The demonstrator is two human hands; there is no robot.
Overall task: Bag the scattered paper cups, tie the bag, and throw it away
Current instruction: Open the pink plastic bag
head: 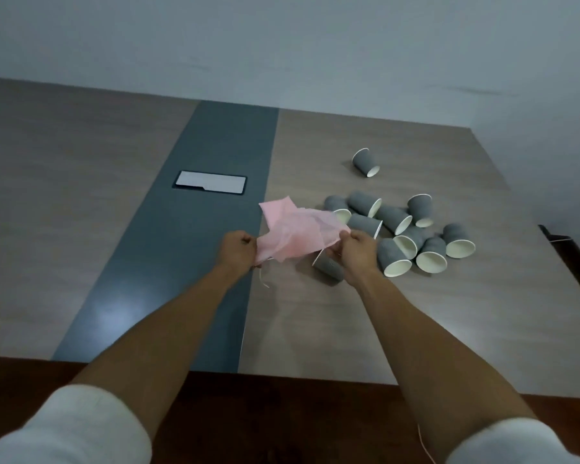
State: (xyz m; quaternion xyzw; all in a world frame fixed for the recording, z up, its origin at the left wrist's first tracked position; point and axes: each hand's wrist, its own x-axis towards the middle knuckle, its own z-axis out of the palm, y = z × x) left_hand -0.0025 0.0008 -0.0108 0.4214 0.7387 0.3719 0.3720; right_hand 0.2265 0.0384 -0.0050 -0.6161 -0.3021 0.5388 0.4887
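Paper cups (pixel 395 229) lie scattered on the right half of the table (pixel 81 195), grey outside and white inside, nearly all tipped on their sides. Most sit in a loose cluster, several touching one another with their open mouths facing different ways. One cup (pixel 366 162) lies apart from the rest, farther back on the table. Another cup (pixel 329 266) lies nearest the person, just below the right hand and partly hidden by it.

Both arms reach forward over the table, white sleeves (pixel 64 426) pushed up near the elbows. Between the hands a thin pink bag (pixel 295 232) is held up above the tabletop, crumpled and partly spread, its far edge overlapping the view of the nearest cups. The left hand (pixel 236 249) is closed in a fist around the bag's left edge. The right hand (pixel 354 249) pinches the bag's right edge with fingers curled tight on the plastic. A thin pale string (pixel 263 279) hangs down from the bag near the left hand.

A dark grey-blue stripe (pixel 198 246) runs down the middle of the wood-grain table, and a rectangular plate (pixel 210 186) with a pale surface is set into it, to the left of the bag and behind the left hand. A plain pale wall (pixel 282 45) stands beyond the table's far edge.
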